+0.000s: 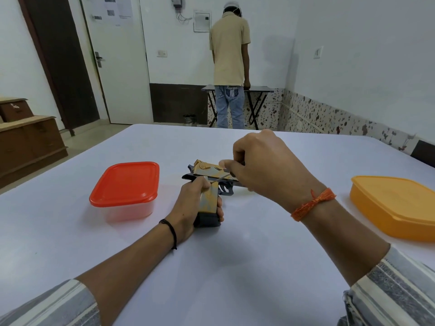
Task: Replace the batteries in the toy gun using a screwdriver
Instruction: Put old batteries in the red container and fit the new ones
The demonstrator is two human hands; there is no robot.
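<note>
Head view: the toy gun [207, 177], mottled yellow and grey with a dark base, lies on the white table [164, 255]. The left hand [191, 205] wraps its grip. The right hand [263, 170], above the barrel, pinches a thin screwdriver [220, 179] whose tip meets the gun just above the left fingers.

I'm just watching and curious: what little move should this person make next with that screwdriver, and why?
Probably press and turn the screwdriver. The right hand pinches it with its tip against the toy gun, near the top of the handle, which the left hand holds steady on the table.
</note>
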